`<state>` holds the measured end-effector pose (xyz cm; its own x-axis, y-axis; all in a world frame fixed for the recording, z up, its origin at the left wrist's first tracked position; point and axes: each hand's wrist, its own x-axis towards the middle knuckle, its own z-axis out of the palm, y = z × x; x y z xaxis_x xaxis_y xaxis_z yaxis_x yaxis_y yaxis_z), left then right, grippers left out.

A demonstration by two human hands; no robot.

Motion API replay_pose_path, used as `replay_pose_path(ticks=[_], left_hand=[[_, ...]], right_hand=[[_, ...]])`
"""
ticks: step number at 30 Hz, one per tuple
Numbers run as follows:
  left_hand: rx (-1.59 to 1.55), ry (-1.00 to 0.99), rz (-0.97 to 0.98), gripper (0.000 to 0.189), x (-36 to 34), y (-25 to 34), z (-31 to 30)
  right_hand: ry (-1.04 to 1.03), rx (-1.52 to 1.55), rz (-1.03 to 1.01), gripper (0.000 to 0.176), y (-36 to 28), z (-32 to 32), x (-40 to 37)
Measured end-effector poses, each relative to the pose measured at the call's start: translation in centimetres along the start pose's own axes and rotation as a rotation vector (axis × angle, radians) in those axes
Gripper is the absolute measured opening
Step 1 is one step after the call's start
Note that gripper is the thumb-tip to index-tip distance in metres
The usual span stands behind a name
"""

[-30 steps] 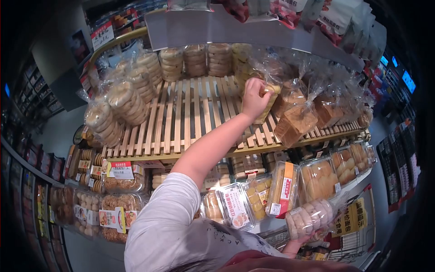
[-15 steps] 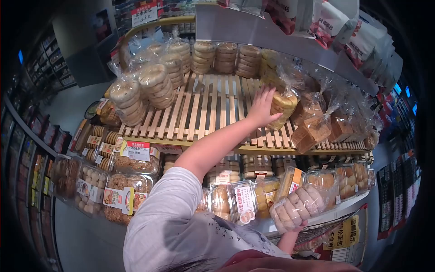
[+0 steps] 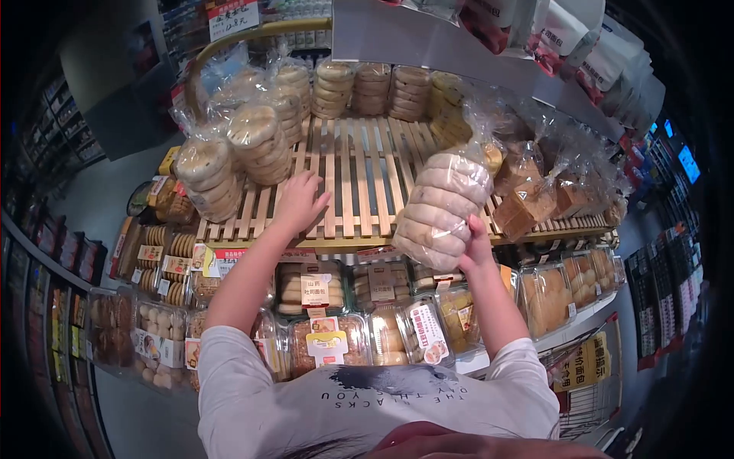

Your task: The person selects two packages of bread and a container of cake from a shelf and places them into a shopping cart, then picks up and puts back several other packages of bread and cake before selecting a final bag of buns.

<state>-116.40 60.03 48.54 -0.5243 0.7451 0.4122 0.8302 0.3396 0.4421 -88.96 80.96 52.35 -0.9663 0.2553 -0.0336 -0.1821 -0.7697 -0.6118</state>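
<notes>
My right hand (image 3: 479, 243) is closed on the lower end of a clear plastic bag of buns (image 3: 443, 203), pale round ones stacked in a row. The bag leans over the front right of the slatted wooden shelf (image 3: 348, 176). My left hand (image 3: 302, 203) is open above the slats at the left, holding nothing, fingers pointing away from me. Nearest to it stands a bagged stack of round buns (image 3: 260, 145), with another bagged stack (image 3: 205, 180) at the front left corner. Yellow bagged bread (image 3: 447, 107) is partly hidden behind the raised bag.
More bagged bun stacks (image 3: 334, 90) line the shelf's back. Bagged brown loaves (image 3: 524, 206) lie at the right. Below the front edge are clear boxes of bread (image 3: 329, 344). White packages (image 3: 562, 34) hang at upper right. A shopping cart (image 3: 589, 390) stands at lower right.
My right hand has lifted the bag of buns from beside the cart up over the shelf. My left hand has moved left, away from the yellow bagged bread.
</notes>
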Motion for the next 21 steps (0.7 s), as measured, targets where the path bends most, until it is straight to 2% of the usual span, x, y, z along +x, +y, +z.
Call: replay_pose_path(ticks=[3, 4, 6, 10, 13, 16, 17, 19, 21], left_hand=[[0.187, -0.105, 0.047, 0.045, -2.5, -1.8, -0.5], [0.157, -0.1, 0.031, 0.046, -2.8, -1.8, -0.5], [0.106, -0.087, -0.009, 0.048, -3.1, -1.9, -0.6], [0.207, -0.072, -0.03, 0.051, -3.0, -1.8, -0.2], [0.175, -0.078, -0.018, 0.051, -3.0, -2.2, -0.3], [0.157, -0.09, -0.034, 0.05, -2.9, -2.2, -0.3], [0.159, -0.092, -0.048, 0.05, -2.9, -2.0, -0.4], [0.127, -0.102, -0.058, 0.05, -2.8, -1.9, -0.5], [0.115, -0.117, -0.063, 0.051, -2.7, -1.8, -0.8]], right_hand=[[0.028, -0.041, 0.055, 0.057, 0.5, 2.3, 6.9], [0.037, -0.046, 0.067, 0.056, 0.9, 2.9, 9.0], [0.028, -0.111, 0.051, 0.051, 1.7, 3.3, 12.7], [0.162, -0.29, -0.06, 0.047, 3.0, 1.9, 19.4], [0.237, -0.382, -0.33, 0.049, 2.9, 1.9, 22.5], [0.292, -0.734, -0.534, 0.045, 0.5, 1.4, 24.5], [0.404, -0.918, -0.665, 0.05, -0.3, -1.0, 26.4], [0.479, -0.921, -0.707, 0.06, -2.0, -3.2, 28.6], [0.544, -0.986, -0.84, 0.07, -3.3, -4.5, 30.0]])
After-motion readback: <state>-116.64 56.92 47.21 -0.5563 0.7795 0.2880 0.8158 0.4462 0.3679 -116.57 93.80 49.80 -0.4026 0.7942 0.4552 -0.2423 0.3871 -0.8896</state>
